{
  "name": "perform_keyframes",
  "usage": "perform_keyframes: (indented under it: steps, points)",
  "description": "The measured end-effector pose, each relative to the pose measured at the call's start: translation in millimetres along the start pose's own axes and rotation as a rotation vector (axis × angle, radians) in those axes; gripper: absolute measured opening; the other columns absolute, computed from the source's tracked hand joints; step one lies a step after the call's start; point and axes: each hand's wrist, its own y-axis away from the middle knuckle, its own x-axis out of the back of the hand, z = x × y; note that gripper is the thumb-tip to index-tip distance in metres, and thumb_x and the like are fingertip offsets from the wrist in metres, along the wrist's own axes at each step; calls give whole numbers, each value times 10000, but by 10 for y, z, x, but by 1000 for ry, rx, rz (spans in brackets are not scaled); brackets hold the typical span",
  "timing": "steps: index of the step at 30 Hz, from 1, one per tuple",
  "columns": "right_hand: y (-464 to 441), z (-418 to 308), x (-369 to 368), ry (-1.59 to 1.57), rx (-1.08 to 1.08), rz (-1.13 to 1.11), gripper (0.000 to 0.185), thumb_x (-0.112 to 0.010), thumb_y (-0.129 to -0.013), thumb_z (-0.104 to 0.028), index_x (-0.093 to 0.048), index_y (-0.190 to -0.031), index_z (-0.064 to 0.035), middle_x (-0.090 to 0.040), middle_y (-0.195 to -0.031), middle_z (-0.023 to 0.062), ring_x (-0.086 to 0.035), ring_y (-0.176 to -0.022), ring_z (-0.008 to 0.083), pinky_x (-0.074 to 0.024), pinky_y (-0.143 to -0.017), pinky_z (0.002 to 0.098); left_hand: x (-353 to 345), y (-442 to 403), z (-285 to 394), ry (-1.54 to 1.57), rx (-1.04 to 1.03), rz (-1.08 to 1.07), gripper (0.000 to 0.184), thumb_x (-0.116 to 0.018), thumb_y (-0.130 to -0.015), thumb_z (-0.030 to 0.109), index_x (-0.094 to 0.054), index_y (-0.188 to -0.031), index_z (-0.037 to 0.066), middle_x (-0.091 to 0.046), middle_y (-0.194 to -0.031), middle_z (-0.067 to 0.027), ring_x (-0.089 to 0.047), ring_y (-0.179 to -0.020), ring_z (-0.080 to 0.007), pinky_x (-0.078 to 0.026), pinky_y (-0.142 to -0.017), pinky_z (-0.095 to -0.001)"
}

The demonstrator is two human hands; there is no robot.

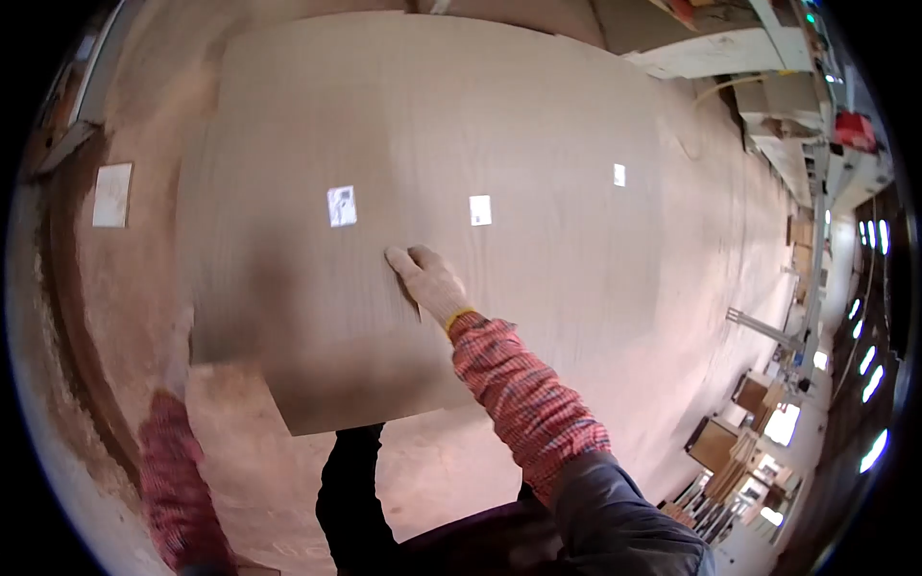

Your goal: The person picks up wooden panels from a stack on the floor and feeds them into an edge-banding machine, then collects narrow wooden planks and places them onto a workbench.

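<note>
Large, flat wood-grain panels [538, 115] lie before me, partly overlapping, with small white labels on them. My right hand [432, 286], in a pale glove with a yellow cuff, rests on the panel surface below two labels, its fingers stretched out and a dark shadow beneath. At the left edge of the panels is my left hand [177, 350], also pale-gloved; it is blurred, and its fingers cannot be made out clearly. One nearer panel [365, 384] sticks out toward my body, with its front corner over the reddish floor. Both forearms wear red checked sleeves.
A white rectangular sheet [112, 195] lies on the dusty floor at left. Along the right stand a metal post [764, 328], stacked boards [735, 466] and a red object [855, 132]. A pale board or bench edge [730, 53] borders the top right.
</note>
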Motion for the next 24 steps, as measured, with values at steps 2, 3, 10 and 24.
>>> perform_keyframes:
  steps: [2,3,10,24]
  points:
    - [-5,-17,58,15,97,54,585,-625,-927,-509,-682,-1144,31,-726,-1052,249,-699,-1025,374,-533,-894,440,-223,511,-49,93,82,164,640,-591,-1036,385,-465,-1501,-35,-510,-1499,-129,-499,-1325,-235,-401,-1122,-353]
    - [76,-53,134,2,40,21,609,-615,-923,-525,-685,-1153,35,-722,-1076,263,-693,-1046,393,-527,-915,453,-460,865,68,53,87,210,628,-606,-1027,377,-484,-1482,-39,-533,-1463,-126,-524,-1280,-231,-430,-1092,-359]
    - [1372,649,778,-12,10,-120,654,-558,-930,-556,-688,-1231,11,-703,-1153,294,-676,-1127,416,-500,-988,461,-1060,2900,-471,4,177,301,436,-600,-1016,375,-617,-1195,-23,-619,-1150,-52,-573,-1024,-174,-501,-863,-364]
    - [4698,3022,4335,-295,-395,264,586,-648,-920,-432,-708,-1148,104,-750,-953,166,-726,-948,285,-564,-864,421,-4467,5518,460,-222,148,-107,481,-619,-979,377,-675,-1230,-30,-703,-1115,-124,-651,-1033,-228,-537,-861,-392]
